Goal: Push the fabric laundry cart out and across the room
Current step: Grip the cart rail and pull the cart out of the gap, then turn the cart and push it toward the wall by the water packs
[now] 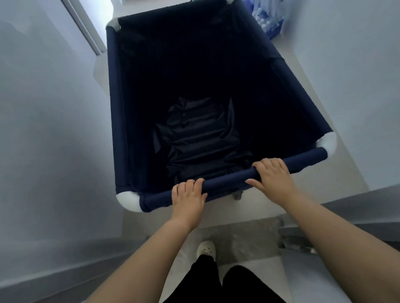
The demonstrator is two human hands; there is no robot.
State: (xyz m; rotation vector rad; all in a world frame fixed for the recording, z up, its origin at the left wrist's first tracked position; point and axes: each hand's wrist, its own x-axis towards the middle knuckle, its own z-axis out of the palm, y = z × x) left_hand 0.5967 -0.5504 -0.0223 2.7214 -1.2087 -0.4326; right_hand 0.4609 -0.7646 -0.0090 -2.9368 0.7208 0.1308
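A deep laundry cart [116, 91] of navy fabric with white corner joints fills the middle of the head view, standing on a pale floor between two walls. Its inside is dark and holds only creased fabric lining at the bottom. My left hand [188, 198] grips the padded near rail left of centre, fingers curled over the top. My right hand [272, 178] grips the same rail further right, thumb underneath. A grey caster [237, 195] shows just below the rail.
White walls [33, 135] close in on the left and right of the cart. A door frame [83, 26] stands at the far left. Packs of plastic water bottles [266, 13] are stacked at the far right. My white shoe [206, 248] is on a grey mat.
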